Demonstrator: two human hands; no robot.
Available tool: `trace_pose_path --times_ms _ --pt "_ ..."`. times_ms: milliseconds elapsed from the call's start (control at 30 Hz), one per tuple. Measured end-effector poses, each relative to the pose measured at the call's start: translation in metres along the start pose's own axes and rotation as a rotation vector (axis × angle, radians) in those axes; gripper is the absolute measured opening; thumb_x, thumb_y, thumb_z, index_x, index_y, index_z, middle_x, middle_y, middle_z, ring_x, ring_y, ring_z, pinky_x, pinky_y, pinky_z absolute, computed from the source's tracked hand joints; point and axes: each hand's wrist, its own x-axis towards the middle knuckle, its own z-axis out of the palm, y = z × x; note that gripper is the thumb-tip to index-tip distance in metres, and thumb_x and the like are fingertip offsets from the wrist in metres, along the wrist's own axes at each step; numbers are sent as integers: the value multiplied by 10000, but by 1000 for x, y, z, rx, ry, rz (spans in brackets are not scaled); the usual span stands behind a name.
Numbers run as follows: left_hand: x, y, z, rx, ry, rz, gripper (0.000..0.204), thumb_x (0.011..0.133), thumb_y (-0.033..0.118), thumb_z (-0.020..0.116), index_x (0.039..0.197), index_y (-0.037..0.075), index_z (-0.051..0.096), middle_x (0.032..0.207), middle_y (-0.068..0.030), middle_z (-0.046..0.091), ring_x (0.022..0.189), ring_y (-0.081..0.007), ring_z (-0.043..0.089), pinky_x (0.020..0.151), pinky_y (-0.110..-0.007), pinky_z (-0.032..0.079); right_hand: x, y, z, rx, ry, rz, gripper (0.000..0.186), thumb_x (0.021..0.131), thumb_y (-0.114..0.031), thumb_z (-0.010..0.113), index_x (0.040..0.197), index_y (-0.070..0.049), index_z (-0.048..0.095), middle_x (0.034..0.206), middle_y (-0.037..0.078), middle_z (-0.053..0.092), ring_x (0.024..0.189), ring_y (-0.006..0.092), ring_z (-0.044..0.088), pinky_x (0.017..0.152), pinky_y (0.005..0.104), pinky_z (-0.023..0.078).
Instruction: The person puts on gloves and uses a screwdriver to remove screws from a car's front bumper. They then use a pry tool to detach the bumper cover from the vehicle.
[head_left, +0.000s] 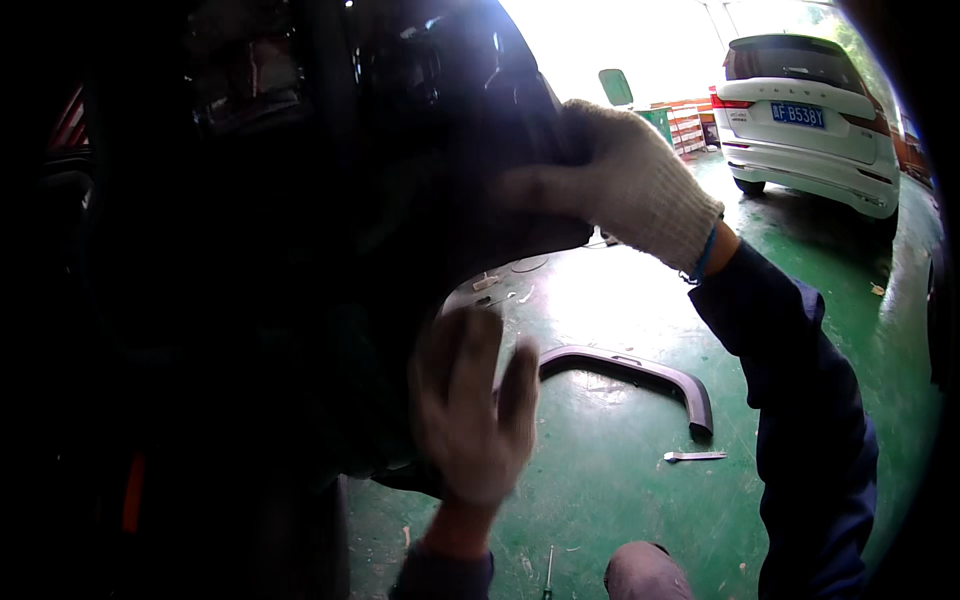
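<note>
A dark, shadowed car body panel [525, 215] with a curved lower edge, like a wheel arch, fills the left and upper part of the view. My right hand [630, 175], in a white knitted glove, grips its outer edge, with the thumb on the near face and the fingers wrapped round the far side. Lower down, my gloved left hand [470, 410] is raised at the arch's edge, fingers apart and partly in shadow. I see nothing in it; whether it touches the panel I cannot tell.
On the green floor [620, 500] lie a curved wheel arch trim [640, 368], a pale flat tool [695, 456] and a screwdriver [549, 575]. My knee [645, 572] shows at the bottom. A white car [800, 130] stands at the far right, near a shelf [686, 130].
</note>
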Motion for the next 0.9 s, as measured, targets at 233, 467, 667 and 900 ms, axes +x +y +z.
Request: trace_pose_path --times_ms 233,467,667,900 --pt "74 -1 26 -78 47 1 405 847 58 781 1241 51 689 1199 -152 618 1080 -277 638 908 -362 556 3 4 -1 15 -1 -3 671 771 -528 801 1091 47 669 891 177 731 827 252 742 749 345 597" --pt "73 -9 30 -128 36 24 425 845 22 770 1261 50 687 1183 -144 598 1046 -254 640 871 -338 562 -7 5 -11 145 -52 -211 749 783 -349 821 1324 54 496 1105 228 692 999 299 714 874 380 576" --pt "75 -7 26 -95 8 63 433 868 31 755 1293 61 673 1184 -147 586 1047 -262 637 869 -339 570 -5 9 -13 72 -73 -303 854 784 -304 802 1432 58 379 1149 271 665 1049 355 695 904 397 568" --pt "70 -9 35 -63 46 88 466 902 37 717 1359 71 631 1198 -158 580 1080 -274 623 909 -352 553 -5 12 -13 9 -17 -300 885 791 -300 796 1465 55 346 1112 304 675 1021 396 704 894 422 570"
